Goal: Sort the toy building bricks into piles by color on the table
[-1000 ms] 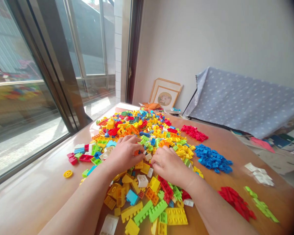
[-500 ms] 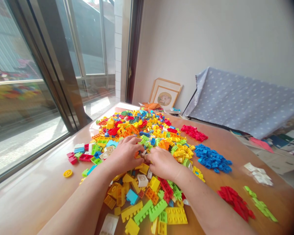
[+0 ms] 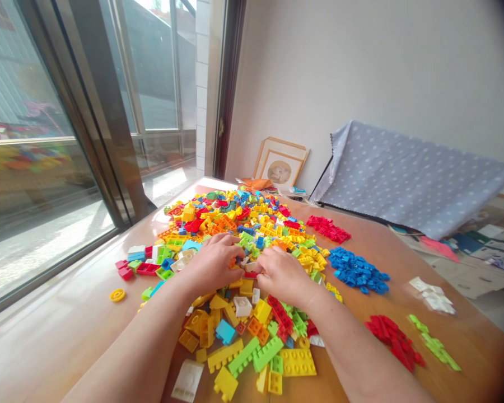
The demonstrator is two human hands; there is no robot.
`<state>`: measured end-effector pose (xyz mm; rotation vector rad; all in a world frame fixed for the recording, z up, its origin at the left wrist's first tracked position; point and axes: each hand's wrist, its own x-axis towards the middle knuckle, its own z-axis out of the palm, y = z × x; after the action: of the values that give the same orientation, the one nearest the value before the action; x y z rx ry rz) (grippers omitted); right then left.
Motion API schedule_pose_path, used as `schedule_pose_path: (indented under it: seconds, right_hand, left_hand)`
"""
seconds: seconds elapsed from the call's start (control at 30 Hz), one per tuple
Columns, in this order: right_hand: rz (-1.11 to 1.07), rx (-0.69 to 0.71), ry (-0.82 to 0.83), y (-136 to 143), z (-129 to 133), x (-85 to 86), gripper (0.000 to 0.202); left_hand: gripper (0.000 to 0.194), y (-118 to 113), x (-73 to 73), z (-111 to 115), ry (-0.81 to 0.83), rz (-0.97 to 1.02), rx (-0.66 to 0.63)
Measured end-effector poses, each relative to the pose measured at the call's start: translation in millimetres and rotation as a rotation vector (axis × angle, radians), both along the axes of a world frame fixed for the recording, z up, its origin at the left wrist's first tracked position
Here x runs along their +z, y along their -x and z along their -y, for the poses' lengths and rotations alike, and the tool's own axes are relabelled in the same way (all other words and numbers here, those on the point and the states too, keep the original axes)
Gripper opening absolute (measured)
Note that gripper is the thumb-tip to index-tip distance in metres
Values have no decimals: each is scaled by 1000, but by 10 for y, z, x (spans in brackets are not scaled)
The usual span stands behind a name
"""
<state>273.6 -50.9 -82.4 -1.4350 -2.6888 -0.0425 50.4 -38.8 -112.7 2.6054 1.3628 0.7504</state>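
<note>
Both hands work in the middle of a large heap of mixed toy bricks (image 3: 231, 221), which spreads over the table (image 3: 67, 336) from its far end down to the near edge. The left hand (image 3: 216, 260) lies palm down over the heap, its fingers bent and slightly apart, with the thumb reaching toward the other hand; whether it pinches a brick cannot be told, since the tips are partly hidden. The right hand (image 3: 281, 274) faces it, fingers curled inward, and its grip is likewise too hidden to tell. Between the two hands show a white piece (image 3: 251, 266) and, just below that, a red piece (image 3: 251, 275). On the near side of the hands lie a light-blue brick (image 3: 225, 332) and a flat yellow plate (image 3: 298, 362) with its studs up. To the right of the heap sit separate one-colour groups: a far red pile (image 3: 328, 228), a blue pile (image 3: 358, 270), some white pieces (image 3: 433, 295), a nearer red pile (image 3: 395, 341) and a short line of green pieces (image 3: 434, 342). A round yellow piece (image 3: 117, 295) (rather like a little wheel) lies alone on the left, near the heap but apart from it.
</note>
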Motion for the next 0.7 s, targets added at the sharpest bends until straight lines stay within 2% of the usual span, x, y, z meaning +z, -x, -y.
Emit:
schedule_pose_path:
  seconds: [0.17,0.3,0.4,0.5,0.6,0.7]
  right_hand:
    - [-213,-65,37,-159,160,142,7]
    - [-457,-153,78,-475,349,129,7]
    - [-660,-265,56,-865,484,23,13]
    - [-769,-424,-26,-1370,640,-109,19]
    - [-779,-642,-81,-1883,836,-252,22]
    - [-691,-846,-122,-2271,1028,-407,23]
  left_hand:
    - [25,-10,29,12,5,-22,-2]
    - [27,-15,39,-13,11,-62,-2]
    - [31,-8,33,-55,20,-90,-10]
    - [36,-2,34,-91,19,-105,-18]
    - [42,-1,50,-110,27,-113,-24]
    - [46,1,69,-120,35,-118,-16]
